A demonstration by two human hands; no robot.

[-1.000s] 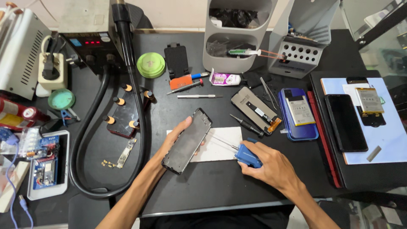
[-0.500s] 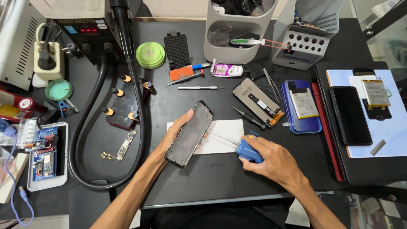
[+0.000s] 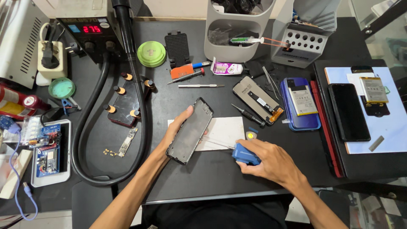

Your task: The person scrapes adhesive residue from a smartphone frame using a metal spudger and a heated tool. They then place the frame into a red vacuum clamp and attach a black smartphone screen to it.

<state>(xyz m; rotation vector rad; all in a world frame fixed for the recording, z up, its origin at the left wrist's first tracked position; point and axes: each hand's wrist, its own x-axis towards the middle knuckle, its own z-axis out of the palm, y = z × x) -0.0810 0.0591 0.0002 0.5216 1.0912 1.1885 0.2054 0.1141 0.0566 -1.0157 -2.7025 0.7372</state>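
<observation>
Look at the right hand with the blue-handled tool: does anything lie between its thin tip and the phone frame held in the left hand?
Nothing visible does. The blue-handled tool in the right hand points its thin tip across the white mat toward the phone frame, which the left hand holds tilted. Only bare mat lies between them.

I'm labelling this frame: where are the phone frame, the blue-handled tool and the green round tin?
phone frame (image 3: 190,131), head view, middle of its dark face.
blue-handled tool (image 3: 244,154), head view, on the blue handle.
green round tin (image 3: 151,54), head view, centre of the lid.
</observation>
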